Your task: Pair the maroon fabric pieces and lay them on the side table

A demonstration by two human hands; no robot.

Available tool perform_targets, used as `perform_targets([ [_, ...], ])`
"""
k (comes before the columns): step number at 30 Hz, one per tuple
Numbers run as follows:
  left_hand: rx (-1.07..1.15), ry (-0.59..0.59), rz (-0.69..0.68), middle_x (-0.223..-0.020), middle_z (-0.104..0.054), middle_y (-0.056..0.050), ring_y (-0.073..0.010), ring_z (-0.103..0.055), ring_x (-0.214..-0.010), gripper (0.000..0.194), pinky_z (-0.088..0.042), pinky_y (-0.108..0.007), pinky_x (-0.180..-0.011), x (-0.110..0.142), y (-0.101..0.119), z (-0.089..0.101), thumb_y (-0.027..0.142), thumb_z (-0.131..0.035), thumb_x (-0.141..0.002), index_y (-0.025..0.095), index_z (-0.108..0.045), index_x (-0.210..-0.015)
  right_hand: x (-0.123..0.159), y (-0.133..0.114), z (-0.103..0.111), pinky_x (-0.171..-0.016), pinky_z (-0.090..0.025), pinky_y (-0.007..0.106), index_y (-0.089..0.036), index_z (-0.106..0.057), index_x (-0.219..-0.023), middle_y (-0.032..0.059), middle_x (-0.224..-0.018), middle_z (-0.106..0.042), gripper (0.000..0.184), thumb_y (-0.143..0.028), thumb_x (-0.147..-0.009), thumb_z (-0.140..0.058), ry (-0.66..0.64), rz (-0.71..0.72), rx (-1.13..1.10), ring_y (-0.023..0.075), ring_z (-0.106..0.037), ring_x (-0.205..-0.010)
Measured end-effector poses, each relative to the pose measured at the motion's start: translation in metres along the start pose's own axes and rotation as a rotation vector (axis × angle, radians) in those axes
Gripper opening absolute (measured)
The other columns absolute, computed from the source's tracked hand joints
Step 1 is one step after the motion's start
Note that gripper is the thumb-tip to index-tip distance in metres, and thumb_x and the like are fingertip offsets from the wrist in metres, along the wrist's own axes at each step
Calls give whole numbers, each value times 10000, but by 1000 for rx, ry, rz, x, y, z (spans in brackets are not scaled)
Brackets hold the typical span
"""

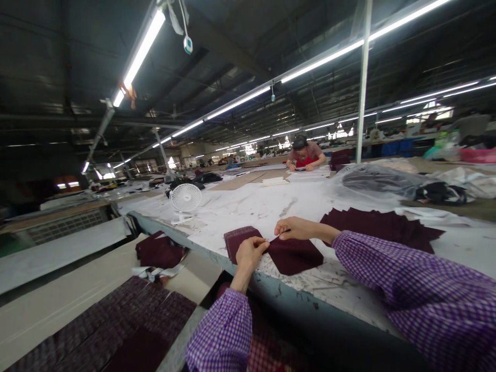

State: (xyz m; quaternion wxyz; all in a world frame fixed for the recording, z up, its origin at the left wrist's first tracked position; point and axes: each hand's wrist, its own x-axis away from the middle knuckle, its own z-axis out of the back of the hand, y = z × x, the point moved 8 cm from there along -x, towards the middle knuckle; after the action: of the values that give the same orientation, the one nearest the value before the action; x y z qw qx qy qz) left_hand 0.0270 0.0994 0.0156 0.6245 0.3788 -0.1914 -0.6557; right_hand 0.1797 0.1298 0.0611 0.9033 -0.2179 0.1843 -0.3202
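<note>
A dark maroon fabric piece [296, 257] lies at the table's near edge, with its upper left edge pinched between my two hands. My left hand [250, 253] is closed on one corner of that edge. Farther along the same edge, my right hand [292, 228] pinches the cloth with its fingertips. Something small and shiny shows at the right fingers, too small to name. Just behind my left hand rests a stack of maroon pieces [238, 238] with a speckled face. A fanned pile of maroon fabric [382, 226] lies beyond my right forearm.
A white fan [186, 199] stands on the white-covered table [248, 199]. Clear plastic sheeting [375, 178] lies at the right near a metal pole [364, 82]. Below left, a lower surface carries rows of maroon pieces [112, 320] and a bundle [159, 251]. Across the table a person [306, 154] leans over.
</note>
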Motion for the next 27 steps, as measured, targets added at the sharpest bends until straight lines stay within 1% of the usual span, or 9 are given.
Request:
perform_targets([
  [3, -15, -8, -28, -876, -728, -2, -173, -637, -831, 153, -411, -243, -676, 0, 2, 0, 331, -626, -763, 249, -736, -831, 1, -9, 2, -697, -454, 269, -141, -644, -933, 48, -838, -682, 226, -231, -737, -575, -8, 36, -38, 159, -607, -763],
  [6, -52, 5, -21, -819, -717, 5, -162, -625, -781, 144, -394, -239, -647, 1, 1, 1, 309, -594, -782, 233, -715, -767, 0, -10, 5, -704, -454, 268, -145, -648, -908, 37, -823, -683, 212, -223, -720, -589, -5, 34, -68, 157, -609, -761],
  [11, 21, 29, -96, -777, -693, 4, -155, -615, -741, 299, -425, -236, -655, 0, 3, 4, 451, -499, -845, 251, -697, -945, -1, -11, 8, -726, -455, 271, -162, -656, -917, 31, -837, -690, 216, -241, -726, -594, 19, 45, -96, 159, -616, -787],
  [16, 47, 11, -131, -786, -692, 1, -161, -613, -773, 258, -444, -236, -690, -1, 0, -1, 424, -575, -789, 213, -712, -735, -3, -16, 5, -703, -454, 264, -161, -673, -896, 34, -826, -696, 215, -256, -715, -604, 22, 54, -79, 162, -622, -773],
  [19, 42, 1, -115, -773, -689, -1, -157, -609, -759, 258, -439, -240, -687, -2, -4, -3, 400, -559, -801, 205, -699, -708, -4, -16, 11, -670, -454, 265, -153, -684, -860, 38, -782, -695, 204, -247, -697, -606, 8, 27, -23, 168, -624, -730],
  [21, 47, 0, -102, -779, -687, -6, -151, -606, -752, 255, -435, -244, -699, -2, -5, -2, 370, -541, -818, 199, -690, -703, 0, -10, 32, -674, -458, 273, -154, -682, -864, 41, -792, -698, 214, -263, -702, -595, 58, 0, 5, 177, -629, -737],
  [23, 29, 30, -97, -803, -677, -14, -151, -597, -777, 201, -430, -253, -728, 0, -6, 2, 326, -562, -806, 192, -678, -712, 12, 8, 67, -701, -465, 290, -161, -675, -894, 49, -834, -706, 246, -312, -722, -582, 165, -67, 32, 192, -637, -774],
  [25, -31, 55, -130, -843, -656, -24, -168, -572, -838, 132, -424, -269, -759, 3, -2, 7, 317, -646, -742, 186, -664, -751, 33, 44, 106, -705, -468, 311, -170, -674, -933, 61, -858, -711, 289, -350, -727, -581, 249, -197, 105, 212, -641, -787],
  [27, -104, 49, -188, -885, -631, -36, -196, -541, -896, 244, -424, -289, -775, 8, 4, 10, 350, -735, -655, 181, -649, -809, 59, 87, 138, -704, -468, 339, -176, -689, -925, 80, -870, -712, 285, -354, -727, -587, 268, -329, 232, 233, -644, -784],
])
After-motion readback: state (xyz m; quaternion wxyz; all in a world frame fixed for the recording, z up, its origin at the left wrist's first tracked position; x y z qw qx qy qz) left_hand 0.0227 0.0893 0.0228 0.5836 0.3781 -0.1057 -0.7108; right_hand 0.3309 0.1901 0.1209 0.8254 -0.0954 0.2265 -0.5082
